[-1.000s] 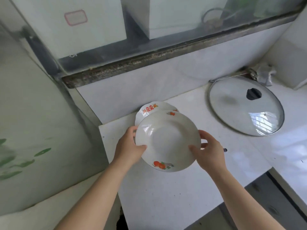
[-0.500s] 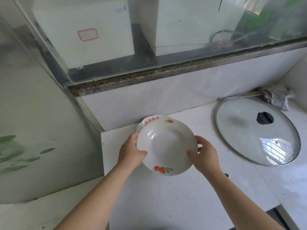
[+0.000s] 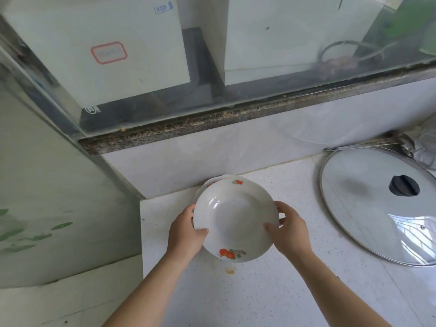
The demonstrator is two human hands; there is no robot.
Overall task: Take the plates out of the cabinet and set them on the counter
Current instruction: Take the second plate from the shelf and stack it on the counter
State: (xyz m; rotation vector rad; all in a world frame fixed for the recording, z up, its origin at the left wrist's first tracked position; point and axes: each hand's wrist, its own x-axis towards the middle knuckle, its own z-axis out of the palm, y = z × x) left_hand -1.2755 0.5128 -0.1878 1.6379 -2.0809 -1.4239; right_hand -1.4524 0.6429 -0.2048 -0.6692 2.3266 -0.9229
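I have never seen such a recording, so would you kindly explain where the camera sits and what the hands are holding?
There is no machine here: a person works with bare hands, and the one camera is worn on the head, looking forward and down. The left hand and the right hand grip a white plate with fruit prints by opposite edges, thumbs on its rim. Behind it peeks the rim of a second plate; whether the two touch cannot be told. On the white counter, to the right, lies a glass lid with a black knob.
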